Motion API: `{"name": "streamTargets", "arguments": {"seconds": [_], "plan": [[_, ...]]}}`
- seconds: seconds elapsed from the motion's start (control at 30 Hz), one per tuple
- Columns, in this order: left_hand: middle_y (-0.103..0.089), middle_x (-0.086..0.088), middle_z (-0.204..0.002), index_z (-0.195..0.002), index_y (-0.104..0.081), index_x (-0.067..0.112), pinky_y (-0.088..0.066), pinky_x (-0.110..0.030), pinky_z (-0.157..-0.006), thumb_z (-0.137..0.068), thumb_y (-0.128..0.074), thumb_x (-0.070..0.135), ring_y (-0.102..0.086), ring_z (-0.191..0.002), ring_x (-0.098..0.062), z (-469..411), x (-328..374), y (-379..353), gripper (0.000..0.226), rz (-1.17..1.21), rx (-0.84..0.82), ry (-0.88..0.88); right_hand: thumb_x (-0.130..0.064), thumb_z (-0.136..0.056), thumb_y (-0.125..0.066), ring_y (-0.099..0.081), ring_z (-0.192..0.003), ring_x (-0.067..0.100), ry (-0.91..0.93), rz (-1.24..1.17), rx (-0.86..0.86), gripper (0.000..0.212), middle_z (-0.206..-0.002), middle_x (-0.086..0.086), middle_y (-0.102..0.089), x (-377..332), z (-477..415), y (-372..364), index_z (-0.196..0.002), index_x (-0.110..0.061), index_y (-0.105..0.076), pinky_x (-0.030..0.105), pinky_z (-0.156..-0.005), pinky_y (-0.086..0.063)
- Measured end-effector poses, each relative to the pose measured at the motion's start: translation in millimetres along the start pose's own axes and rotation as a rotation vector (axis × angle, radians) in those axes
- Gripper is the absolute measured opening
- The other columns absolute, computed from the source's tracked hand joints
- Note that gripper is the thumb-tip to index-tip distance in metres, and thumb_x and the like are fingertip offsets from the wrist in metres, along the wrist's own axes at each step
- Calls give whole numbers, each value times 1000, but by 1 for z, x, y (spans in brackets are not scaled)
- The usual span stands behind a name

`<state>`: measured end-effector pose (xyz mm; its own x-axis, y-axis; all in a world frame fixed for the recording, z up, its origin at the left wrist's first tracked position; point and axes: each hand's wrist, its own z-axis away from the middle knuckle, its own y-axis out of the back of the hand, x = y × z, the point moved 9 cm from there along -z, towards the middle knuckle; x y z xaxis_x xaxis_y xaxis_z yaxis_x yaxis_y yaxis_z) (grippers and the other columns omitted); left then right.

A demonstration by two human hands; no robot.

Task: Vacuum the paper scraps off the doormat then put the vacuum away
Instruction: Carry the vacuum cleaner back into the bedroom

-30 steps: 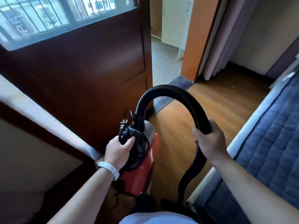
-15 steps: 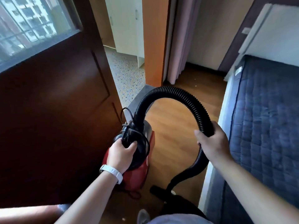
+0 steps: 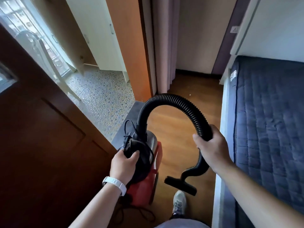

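I carry a small red and black vacuum [image 3: 148, 163] above the wooden floor. My left hand [image 3: 124, 165] grips its black top handle together with the bundled power cord and plug [image 3: 126, 141]. My right hand [image 3: 211, 151] is closed around the ribbed black hose [image 3: 166, 100], which arches from the vacuum's top over to that hand. Below my right hand the hose ends in a flat black floor nozzle [image 3: 180, 185], hanging just above the floor. A grey strip that may be the doormat [image 3: 130, 119] lies at the doorway threshold; I see no paper scraps on it.
A dark brown door [image 3: 41, 137] stands open on the left. Beyond the threshold lies a pebble-pattern floor [image 3: 102, 97] with white cabinets [image 3: 98, 38]. A bed with a blue quilted mattress [image 3: 269, 129] fills the right side. My shoe [image 3: 179, 203] is on the wood floor.
My view has swung right and up, away from the door toward the doorway and bed. The nozzle has come into view below my right hand. Both grips are unchanged.
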<state>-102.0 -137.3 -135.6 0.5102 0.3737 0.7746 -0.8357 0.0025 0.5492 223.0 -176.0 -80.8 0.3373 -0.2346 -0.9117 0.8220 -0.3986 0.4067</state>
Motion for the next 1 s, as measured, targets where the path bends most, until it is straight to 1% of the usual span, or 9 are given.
{"name": "streamTargets", "arguments": {"seconds": [0.1,0.2,0.27,0.37,0.5,0.63,0.83,0.9,1.0], "plan": [[-69,-4,-64,-78,-64,10,-51,-34,-50,-86,-67,36,-65,-57,-21,-38,46,-24,27,-44,3,-54,-20,-84,-69,-59,-65,35,2,-11,-1,17,-74,17,-61,-3,-56,16,-80,-22,-53,32,-54,-45],[-61,-1,-58,-79,-61,5,-40,-26,-42,-89,-64,34,-56,-48,-16,-68,86,-46,30,-61,-38,-75,-21,-84,-68,-60,-67,34,-10,-19,25,16,-75,17,-62,-8,-96,27,-81,-22,-53,32,-56,-46],[-56,1,-53,-75,-58,5,-37,-27,-41,-89,-64,34,-53,-45,-16,-90,109,-56,32,-41,-41,-81,-20,-84,-69,-60,-66,32,-16,-22,51,16,-74,17,-62,-11,-119,35,-81,-21,-53,31,-54,-46],[-61,2,-54,-74,-61,10,-39,-28,-44,-88,-65,34,-59,-49,-18,-122,150,-74,28,-74,-35,-148,-18,-85,-69,-60,-65,34,-38,-23,84,16,-77,21,-62,-11,-153,47,-82,-16,-53,30,-55,-44],[-60,7,-53,-70,-60,21,-35,-22,-42,-87,-66,31,-57,-49,-8,-164,187,-101,21,-85,-56,-209,-19,-85,-68,-57,-57,22,-80,15,148,16,-73,17,-64,-7,-197,54,-80,-20,-53,28,-52,-43],[-66,6,-60,-74,-63,23,-42,-26,-50,-85,-67,29,-64,-62,-11,-232,206,-137,13,-34,-132,-217,-19,-82,-67,-57,-54,20,-138,53,210,15,-68,14,-64,-4,-249,48,-78,-23,-53,29,-51,-44],[-69,5,-74,-82,-63,21,-52,-29,-63,-84,-67,29,-65,-70,-9,-329,248,-183,9,-40,-270,-258,-18,-81,-67,-56,-50,18,-234,98,309,12,-68,14,-66,-9,-338,36,-82,-19,-55,28,-49,-45],[-69,5,-74,-83,-63,19,-52,-29,-65,-84,-67,27,-65,-71,-10,-367,269,-192,9,-50,-287,-277,-17,-82,-67,-57,-53,20,-257,89,328,12,-70,17,-67,-18,-371,27,-82,-18,-56,30,-52,-46],[-67,3,-74,-81,-61,18,-47,-28,-62,-84,-67,27,-63,-71,-12,-414,301,-207,11,-82,-313,-319,-23,-80,-67,-62,-58,25,-264,112,379,12,-69,11,-67,-28,-416,20,-82,-23,-54,37,-56,-52]]}}
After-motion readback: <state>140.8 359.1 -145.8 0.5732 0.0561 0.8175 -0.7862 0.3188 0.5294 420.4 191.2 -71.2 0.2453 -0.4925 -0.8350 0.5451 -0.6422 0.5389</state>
